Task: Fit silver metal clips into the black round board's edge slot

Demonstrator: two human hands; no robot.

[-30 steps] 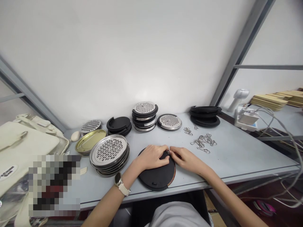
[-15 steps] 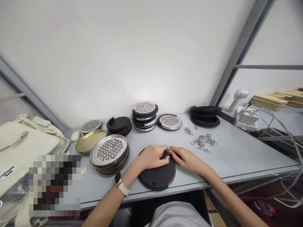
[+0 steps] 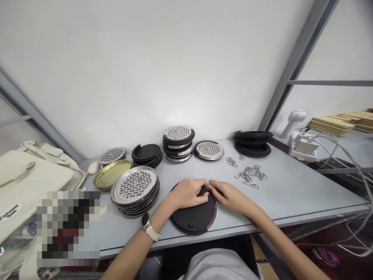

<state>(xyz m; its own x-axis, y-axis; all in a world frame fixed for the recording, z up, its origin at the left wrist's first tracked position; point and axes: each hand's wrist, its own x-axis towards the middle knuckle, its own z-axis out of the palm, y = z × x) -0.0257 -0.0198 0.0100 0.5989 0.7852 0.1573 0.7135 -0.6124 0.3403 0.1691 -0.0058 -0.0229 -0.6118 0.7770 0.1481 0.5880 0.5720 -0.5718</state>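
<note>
A black round plastic holder (image 3: pixel 194 217) lies flat near the table's front edge, with a coppery rim showing along its right side. My left hand (image 3: pixel 188 194) rests over it, fingers closed on its far edge and thumb bent across the top. At that edge, my right hand (image 3: pixel 229 196) pinches a small metal spring clip (image 3: pixel 206 187), mostly covered by the fingertips. The fingertips of both hands nearly meet there. Beyond my right hand lies a loose pile of metal spring clips (image 3: pixel 252 174). To the left stands a stack of round metal grater plates (image 3: pixel 135 184).
Along the wall stand gold-coloured lids (image 3: pixel 112 174), black round holders (image 3: pixel 147 154), a stack of graters in holders (image 3: pixel 178 144), a single grater (image 3: pixel 209 150) and more black rings (image 3: pixel 252 144). A cream bag (image 3: pixel 35 175) sits left; a power strip (image 3: pixel 303 146) with cables is right.
</note>
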